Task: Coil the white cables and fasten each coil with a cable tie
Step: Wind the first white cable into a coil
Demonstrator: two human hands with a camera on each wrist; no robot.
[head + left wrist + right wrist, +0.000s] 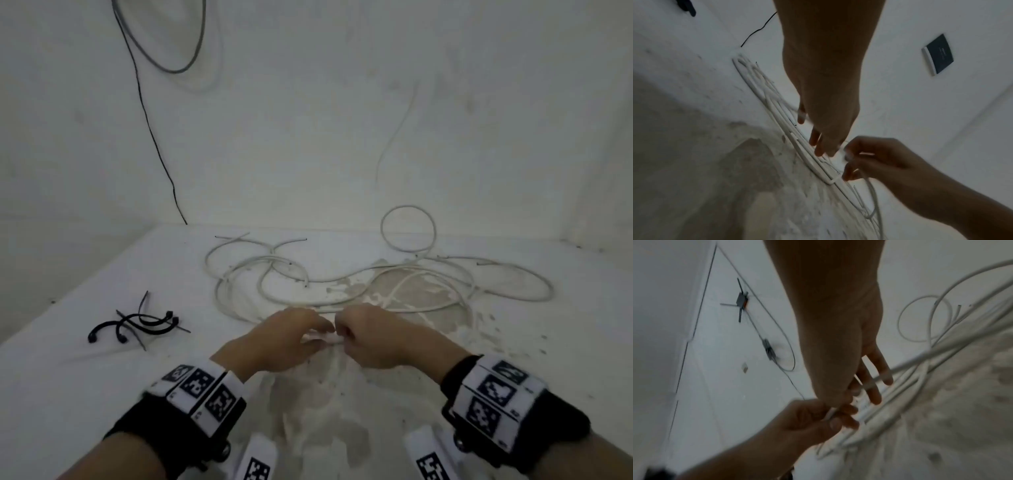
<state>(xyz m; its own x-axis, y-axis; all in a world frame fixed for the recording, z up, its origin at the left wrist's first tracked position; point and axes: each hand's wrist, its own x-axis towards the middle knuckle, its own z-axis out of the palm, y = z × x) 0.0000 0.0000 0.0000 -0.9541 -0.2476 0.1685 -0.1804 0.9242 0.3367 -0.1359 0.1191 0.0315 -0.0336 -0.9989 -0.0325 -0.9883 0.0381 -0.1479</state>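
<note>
Several white cables [407, 206] lie tangled across the back of the white table [85, 377]. My left hand [322, 330] and right hand [340, 334] meet at the table's middle, each pinching the same short stretch of white cable [323, 338]. In the right wrist view the left hand [838, 417] pinches that cable between thumb and fingers. A cable also runs between the fingers of the right hand [869, 389]. In the left wrist view the right hand [847, 165] curls round the cable beside the bundle [777, 110]. Several black cable ties [144, 325] lie to the left.
A black cord [150, 137] runs down the back wall to the table, and a grey cord loop [178, 70] hangs above it. A worn, flaky patch [421, 298] covers the table under the cables. White walls close in behind and on the left.
</note>
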